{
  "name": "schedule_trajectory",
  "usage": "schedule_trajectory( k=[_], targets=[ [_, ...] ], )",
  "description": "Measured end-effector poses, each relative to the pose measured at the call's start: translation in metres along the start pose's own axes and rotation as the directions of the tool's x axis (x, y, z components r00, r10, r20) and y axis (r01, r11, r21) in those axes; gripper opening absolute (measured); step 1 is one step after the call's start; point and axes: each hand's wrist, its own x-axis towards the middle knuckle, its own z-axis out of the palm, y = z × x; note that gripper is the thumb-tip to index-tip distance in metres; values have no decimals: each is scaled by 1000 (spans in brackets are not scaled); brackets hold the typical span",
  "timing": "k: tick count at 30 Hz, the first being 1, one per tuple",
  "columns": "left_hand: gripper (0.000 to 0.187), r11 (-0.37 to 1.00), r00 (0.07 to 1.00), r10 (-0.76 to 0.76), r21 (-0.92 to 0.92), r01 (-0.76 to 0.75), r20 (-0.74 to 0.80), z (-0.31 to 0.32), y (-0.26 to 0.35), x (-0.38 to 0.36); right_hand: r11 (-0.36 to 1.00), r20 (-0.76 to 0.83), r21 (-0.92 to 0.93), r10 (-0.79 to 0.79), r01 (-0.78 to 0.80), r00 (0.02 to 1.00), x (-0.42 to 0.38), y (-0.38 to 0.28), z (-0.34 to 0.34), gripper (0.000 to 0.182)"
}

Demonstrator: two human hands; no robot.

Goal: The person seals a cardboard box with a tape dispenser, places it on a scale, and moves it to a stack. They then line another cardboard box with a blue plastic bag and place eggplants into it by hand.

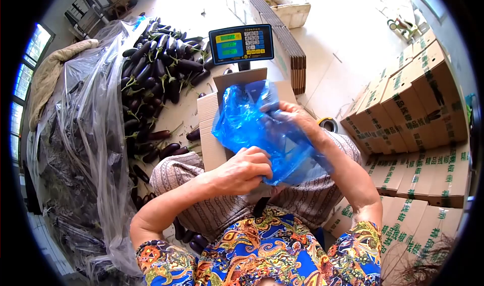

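A crumpled, see-through blue plastic bag lies spread over an open cardboard box in front of my knees. My left hand is closed on the bag's near edge, its fingers curled into the film. Farther forward and to the right, my right hand grips the bag's upper right side, with part of the fingers behind the blue film. The bag covers most of the box's opening, so what the box holds is hidden. Just beyond the box stands a digital scale display with lit green readouts and a keypad.
A large heap of eggplants covers the floor on the left, beside clear plastic sheeting. Printed cardboard cartons are stacked on the right. Flattened cardboard stands behind the scale. A tape roll lies by my right knee.
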Motion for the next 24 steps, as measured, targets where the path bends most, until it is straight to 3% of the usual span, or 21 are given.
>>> schedule_trajectory(
  k=[2,3,4,5,7,8,9,11,12,13,15,17,19,21,22,23,24],
  targets=[
    [18,968,978,-209,-145,206,-8,-4,2,-11,991,-56,-82,-109,105,992,-12,-13,-3,23],
    [18,928,950,-311,-218,304,-1,-7,1,-18,995,-102,-26,-102,100,990,-26,-21,1,24],
    [24,908,945,-324,-267,323,40,-12,-4,-23,991,-122,24,-125,129,985,-36,-23,5,24],
    [26,773,858,-474,-373,514,199,-20,2,-24,985,-143,73,-146,158,979,-46,-23,9,24],
    [28,705,796,-570,-376,601,204,-22,-5,-32,970,-132,-146,-213,193,968,-66,-35,29,25],
    [29,800,851,-525,-334,498,11,-19,-12,-35,945,-121,-254,-245,209,962,-77,-39,39,25],
    [37,710,781,-603,-555,433,-162,-15,-12,-33,930,-78,-308,-236,201,969,-87,-38,48,26],
    [45,488,584,-774,-820,300,-247,-29,6,-18,863,177,-441,-187,248,966,-96,-22,55,26],
    [55,525,563,-773,-794,306,-293,-31,8,-12,817,231,-505,-181,277,956,-97,-13,60,26],
    [54,516,588,-770,-783,347,-247,-29,9,-4,766,283,-564,-171,308,944,-97,-2,66,26],
    [51,501,629,-762,-753,427,-151,-23,13,9,819,246,-513,-147,258,958,-93,15,66,25],
    [27,525,760,-643,-775,352,-90,-7,-10,11,848,203,-482,-138,222,969,-89,18,64,25],
    [18,616,749,-652,-660,430,-121,-9,-12,14,814,206,-524,-167,252,964,-91,16,59,25],
    [14,703,709,-651,-570,426,-273,-10,-38,8,765,224,-587,-158,263,962,-99,8,49,25],
    [14,603,665,-695,-727,330,-274,-20,-39,4,797,217,-559,-126,229,968,-107,5,41,27],
    [15,425,565,-795,-867,261,-220,-33,-41,1,816,174,-560,-57,146,983,-119,-6,35,31],
    [15,372,532,-803,-923,95,-269,-43,-48,-5,828,131,-547,-59,122,990,-127,-8,21,33]
  ],
)
